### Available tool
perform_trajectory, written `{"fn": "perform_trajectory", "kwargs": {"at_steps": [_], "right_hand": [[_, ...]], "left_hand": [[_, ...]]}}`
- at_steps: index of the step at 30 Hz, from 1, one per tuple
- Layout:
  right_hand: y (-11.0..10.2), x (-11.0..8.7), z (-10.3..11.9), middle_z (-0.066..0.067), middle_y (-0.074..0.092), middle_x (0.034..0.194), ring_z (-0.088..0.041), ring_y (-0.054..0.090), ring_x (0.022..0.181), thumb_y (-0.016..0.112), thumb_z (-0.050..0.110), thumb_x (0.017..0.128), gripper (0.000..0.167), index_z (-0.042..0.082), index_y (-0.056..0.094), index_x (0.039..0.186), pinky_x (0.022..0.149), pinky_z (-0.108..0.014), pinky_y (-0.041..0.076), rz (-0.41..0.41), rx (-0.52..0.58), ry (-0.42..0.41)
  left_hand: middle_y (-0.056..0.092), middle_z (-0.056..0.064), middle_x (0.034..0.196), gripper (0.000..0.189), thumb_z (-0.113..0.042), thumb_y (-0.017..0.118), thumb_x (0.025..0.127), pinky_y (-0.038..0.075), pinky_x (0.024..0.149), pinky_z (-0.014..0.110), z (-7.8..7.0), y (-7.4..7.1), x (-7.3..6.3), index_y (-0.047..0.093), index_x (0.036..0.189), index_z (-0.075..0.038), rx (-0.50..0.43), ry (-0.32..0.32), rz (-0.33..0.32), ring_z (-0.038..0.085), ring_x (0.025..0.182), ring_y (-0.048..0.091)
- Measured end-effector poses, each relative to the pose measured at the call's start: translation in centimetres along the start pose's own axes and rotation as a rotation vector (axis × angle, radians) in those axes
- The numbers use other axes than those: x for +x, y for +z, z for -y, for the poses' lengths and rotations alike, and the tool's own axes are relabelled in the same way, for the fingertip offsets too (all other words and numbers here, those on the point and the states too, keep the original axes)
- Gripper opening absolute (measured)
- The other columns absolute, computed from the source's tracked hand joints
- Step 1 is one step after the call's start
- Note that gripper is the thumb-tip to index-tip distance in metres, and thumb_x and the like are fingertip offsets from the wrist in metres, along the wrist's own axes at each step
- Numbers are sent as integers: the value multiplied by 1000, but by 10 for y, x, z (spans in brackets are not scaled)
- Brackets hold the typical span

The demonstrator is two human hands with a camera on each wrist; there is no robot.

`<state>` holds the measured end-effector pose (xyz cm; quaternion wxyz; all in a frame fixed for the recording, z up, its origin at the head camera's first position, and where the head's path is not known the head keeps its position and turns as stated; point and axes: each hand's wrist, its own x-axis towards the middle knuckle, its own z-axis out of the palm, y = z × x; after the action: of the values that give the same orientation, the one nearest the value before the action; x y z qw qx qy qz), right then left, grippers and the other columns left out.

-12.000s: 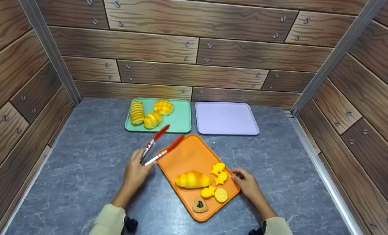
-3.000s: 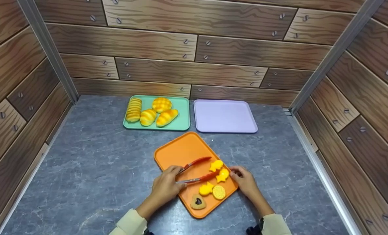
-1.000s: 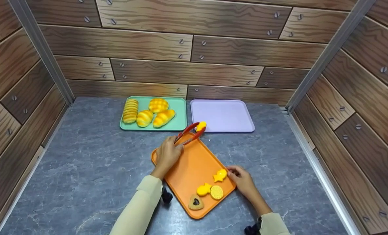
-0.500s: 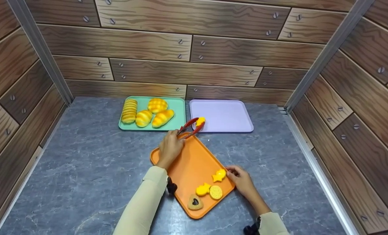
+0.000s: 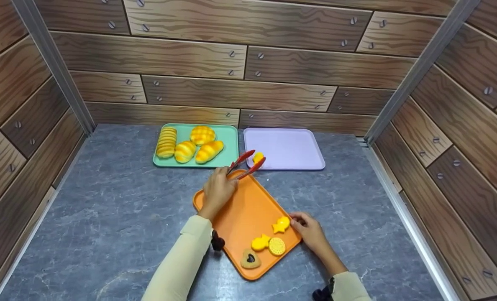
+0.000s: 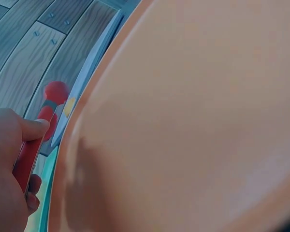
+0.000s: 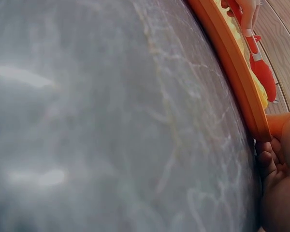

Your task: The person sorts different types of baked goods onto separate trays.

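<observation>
My left hand (image 5: 219, 188) holds red-tipped tongs (image 5: 251, 169) above the far corner of the orange tray (image 5: 248, 209). Their tips stand apart on either side of a small yellow fish-shaped cookie (image 5: 258, 157) at the front left corner of the lilac tray (image 5: 290, 146). In the left wrist view, thumb and fingers wrap the tongs' red handle (image 6: 26, 159). My right hand (image 5: 309, 230) pinches the orange tray's right edge; the right wrist view shows its curled fingers (image 7: 268, 162) under the rim. Two yellow fish cookies (image 5: 280, 225), a round one (image 5: 277, 246) and a brown heart-centred cookie (image 5: 250, 259) lie there.
A green tray (image 5: 230, 144) at the back left bears several breads, among them a ridged loaf (image 5: 166, 142) and a checked bun (image 5: 202, 135). It stands left of the lilac tray. Wood-patterned walls (image 5: 190, 58) enclose the grey marbled tabletop (image 5: 127, 217) at the back and sides.
A fish cookie went from the orange tray to the lilac one in the tongs, whose tips have now spread from it. Earlier, the long bread moved to the green tray. The right hand stayed.
</observation>
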<state>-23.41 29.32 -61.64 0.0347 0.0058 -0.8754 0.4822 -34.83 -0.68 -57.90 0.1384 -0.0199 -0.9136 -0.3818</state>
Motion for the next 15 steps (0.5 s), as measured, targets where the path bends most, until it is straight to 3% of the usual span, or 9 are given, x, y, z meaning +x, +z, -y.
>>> {"fn": "perform_trajectory", "kwargs": {"at_steps": [7, 15], "right_hand": [[1, 1, 0, -2, 66, 99, -12, 56, 87, 66, 16, 98, 19, 13, 73, 115, 75, -24, 46, 0, 1, -16], [1, 0, -2, -2, 66, 98, -11, 56, 86, 66, 15, 97, 18, 13, 73, 114, 75, -23, 45, -14, -6, -32]], "left_hand": [[66, 4, 121, 45, -26, 73, 88, 51, 87, 48, 5, -13, -19, 67, 130, -13, -22, 31, 1, 26, 109, 65], [67, 3, 118, 48, -30, 81, 82, 50, 86, 48, 10, -19, -49, 69, 126, -16, -17, 50, -3, 26, 110, 65]]}}
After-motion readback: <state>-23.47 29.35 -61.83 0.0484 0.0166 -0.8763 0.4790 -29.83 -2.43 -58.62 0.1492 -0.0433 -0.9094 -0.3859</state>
